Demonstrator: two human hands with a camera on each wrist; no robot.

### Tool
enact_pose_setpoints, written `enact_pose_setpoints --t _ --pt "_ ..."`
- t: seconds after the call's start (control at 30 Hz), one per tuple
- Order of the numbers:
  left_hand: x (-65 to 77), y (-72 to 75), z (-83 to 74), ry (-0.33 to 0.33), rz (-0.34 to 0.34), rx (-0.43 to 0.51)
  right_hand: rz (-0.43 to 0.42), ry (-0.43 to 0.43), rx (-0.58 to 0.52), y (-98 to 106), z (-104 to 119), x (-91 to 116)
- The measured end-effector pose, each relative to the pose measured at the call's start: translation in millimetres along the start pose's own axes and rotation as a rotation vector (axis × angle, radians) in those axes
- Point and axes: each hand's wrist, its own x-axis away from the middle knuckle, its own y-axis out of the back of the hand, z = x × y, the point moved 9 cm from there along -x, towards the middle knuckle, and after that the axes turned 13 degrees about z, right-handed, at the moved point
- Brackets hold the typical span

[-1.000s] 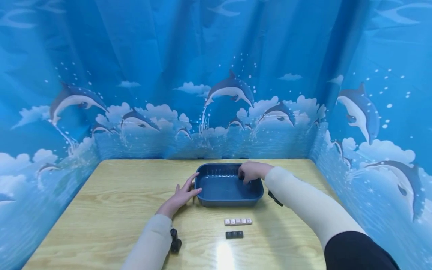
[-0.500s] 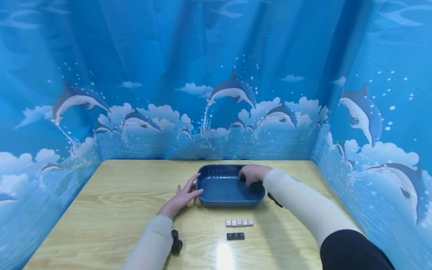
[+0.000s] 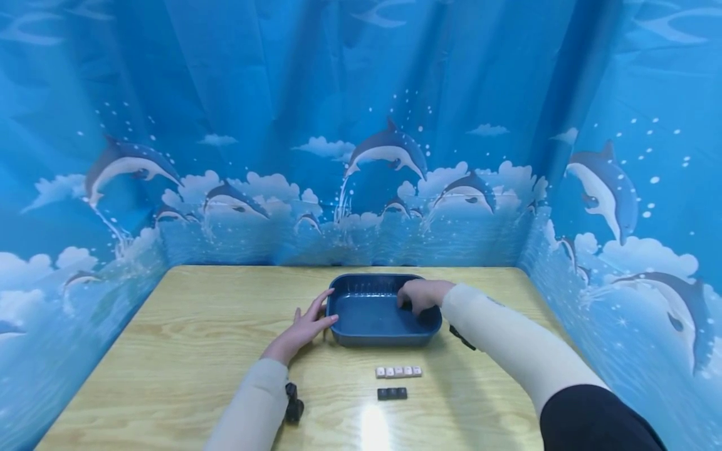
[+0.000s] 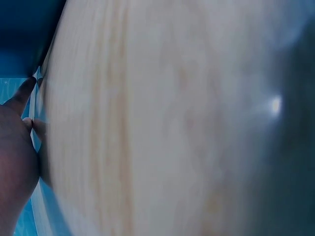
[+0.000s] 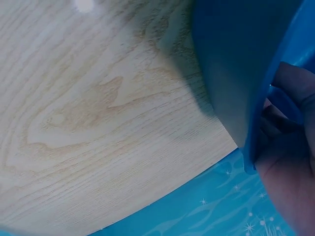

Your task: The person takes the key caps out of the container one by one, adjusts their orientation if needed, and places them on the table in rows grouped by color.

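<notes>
A dark blue rectangular basin [image 3: 369,313] stands on the wooden table. My left hand [image 3: 301,329] lies at its left side, fingers spread and fairly straight, with fingertips on the rim. In the left wrist view part of the left hand [image 4: 17,162] shows beside the basin's wall [image 4: 29,39]. My right hand [image 3: 420,295] reaches over the right rim into the basin, its fingers bent down toward the floor. A dark patch shows by those fingertips; I cannot tell whether they hold something. The right wrist view has the right hand [image 5: 290,162] partly hidden behind the basin's wall [image 5: 236,64].
In front of the basin lies a row of several white keycaps [image 3: 398,372]. Nearer still is a row of three black keycaps [image 3: 392,393]. The wooden table [image 3: 214,351] is backed by a blue dolphin-print curtain [image 3: 271,156].
The right hand has shifted slightly down inside the basin, its fingers still bent there. My left hand keeps its place at the rim. Both keycap rows stay as they were.
</notes>
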Motion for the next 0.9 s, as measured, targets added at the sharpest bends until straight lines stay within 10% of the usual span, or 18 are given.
enact_pose_setpoints --t 0.9 --pt "-1.7 0.2 1.2 -0.005 -0.004 -0.005 -0.026 0.03 0.122 0.3 11.1 -7.2"
